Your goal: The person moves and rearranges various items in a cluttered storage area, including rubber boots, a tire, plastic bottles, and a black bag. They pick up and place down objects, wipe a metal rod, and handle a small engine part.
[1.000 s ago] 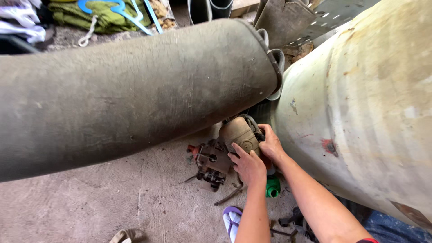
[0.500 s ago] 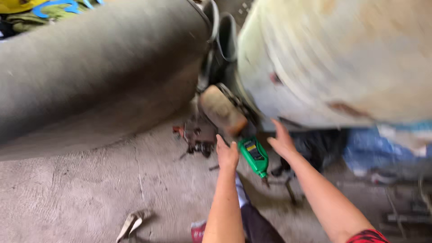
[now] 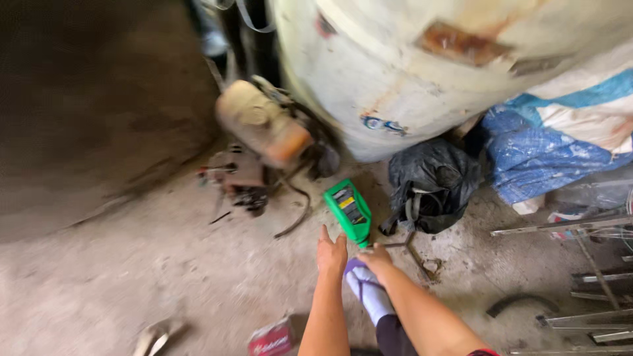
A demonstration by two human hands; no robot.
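A green plastic bottle with a dark label (image 3: 348,211) lies on the grey concrete floor (image 3: 132,277), its long axis running from upper left down to its neck at lower right. That neck points at the right hand (image 3: 377,258), whose grip touches it; whether it has closed there I cannot tell. The left hand (image 3: 331,252), fingers straight and holding nothing, sits just below the bottle's body. A crumpled black plastic bag (image 3: 432,184) lies just right of the bottle; a rusty, dust-caked motor part (image 3: 264,128) hangs above left, under a large cream-painted metal tank (image 3: 409,72).

Both forearms are showing bare; the right arm (image 3: 422,316) is wearing a red sleeve edge near the elbow; hands are gloveless.
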